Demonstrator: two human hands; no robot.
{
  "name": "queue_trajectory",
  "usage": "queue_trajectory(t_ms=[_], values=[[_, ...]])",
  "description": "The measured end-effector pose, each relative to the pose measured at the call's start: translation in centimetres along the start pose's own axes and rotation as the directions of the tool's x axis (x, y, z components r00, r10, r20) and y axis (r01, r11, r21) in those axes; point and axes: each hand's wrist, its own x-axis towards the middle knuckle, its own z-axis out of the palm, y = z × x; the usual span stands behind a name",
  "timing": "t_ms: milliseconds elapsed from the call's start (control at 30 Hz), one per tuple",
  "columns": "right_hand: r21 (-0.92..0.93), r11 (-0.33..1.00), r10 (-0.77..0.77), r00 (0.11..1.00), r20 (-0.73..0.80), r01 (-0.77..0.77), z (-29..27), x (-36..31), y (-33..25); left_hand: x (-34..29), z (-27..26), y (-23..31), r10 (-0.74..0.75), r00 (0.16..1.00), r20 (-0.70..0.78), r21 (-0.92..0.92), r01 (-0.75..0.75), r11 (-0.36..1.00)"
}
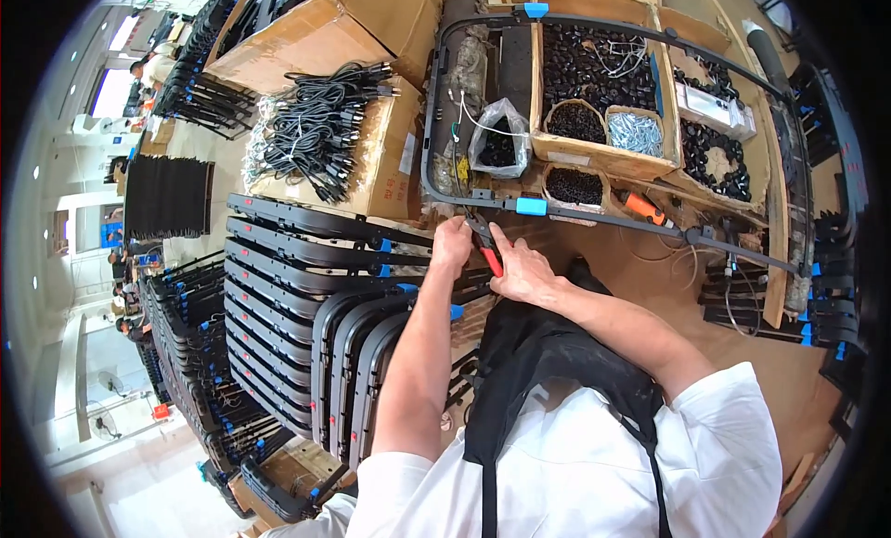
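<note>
My right hand (525, 271) is closed round a pair of pliers (492, 259) with red handles and a dark head. The pliers point up and to the left, toward the near edge of a black tubular frame (483, 202) lying across the bench. Right beside the pliers' head, my left hand (451, 245) is pinched closed; what lies between its fingers is too small to tell. Thin white, green and yellow wires (458, 134) hang at the frame's left corner, just beyond my hands. Blue clips (531, 207) sit on the frame.
Beyond the frame, a divided wooden box (608, 157) holds black parts and silver screws (635, 133). A plastic bag (499, 141) and an orange-handled power tool (645, 207) lie near. Bundled black cables (320, 129) top a carton (394, 171). Stacked black frames (269, 306) stand at my left.
</note>
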Motion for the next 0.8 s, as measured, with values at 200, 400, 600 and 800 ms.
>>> queue_trajectory(t_ms=[200, 400, 600, 800], values=[[-0.077, 0.997, -0.01, 0.989, -0.149, -0.002, 1.5, -0.8, -1.8, 3.9, -7.5, 7.4, 0.148, 0.923, 0.356, 0.778, -0.381, 0.5], [-0.125, 0.991, 0.005, 0.962, -0.272, -0.04, 4.4, -1.1, -4.1, 5.3, -7.0, 10.7, 0.456, 0.804, 0.382, 0.871, -0.478, 0.113], [-0.074, 0.987, 0.105, 0.92, -0.377, -0.142, 6.1, -0.5, -7.2, 7.9, -5.9, 10.1, 0.364, 0.723, 0.587, 0.751, -0.654, 0.087], [-0.021, 0.963, 0.237, 0.883, -0.404, -0.268, 8.6, 0.9, -10.6, 8.9, -5.9, 7.8, 0.517, 0.644, 0.564, 0.669, -0.724, 0.171]])
